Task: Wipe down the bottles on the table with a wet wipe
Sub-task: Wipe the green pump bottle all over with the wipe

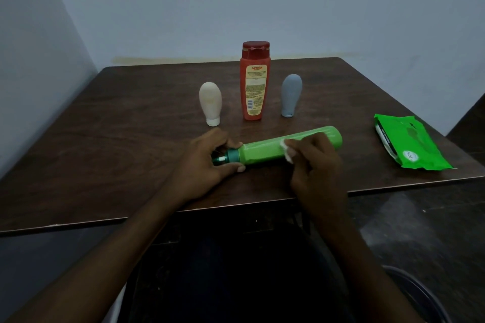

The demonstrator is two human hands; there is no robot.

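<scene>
Wiping the green bottle (pixel 265 148), first of four as I judge it

I see the bottle lying on its side, low over the near part of the table (pixel 131 139). My left hand (pixel 207 162) grips the dark cap end, fingers (pixel 237 168) curled round the neck. My right hand (pixel 315 162) pinches a bunched wet wipe (pixel 289 157) against the middle of the body, fingers bent over it. Next move, I reckon: draw the wipe along toward the base while the left hand turns the bottle. The cream bottle (pixel 210 102), orange bottle (pixel 254 86) and grey bottle (pixel 291 94) stand behind; the wipes pack (pixel 412 144) lies to the right
</scene>
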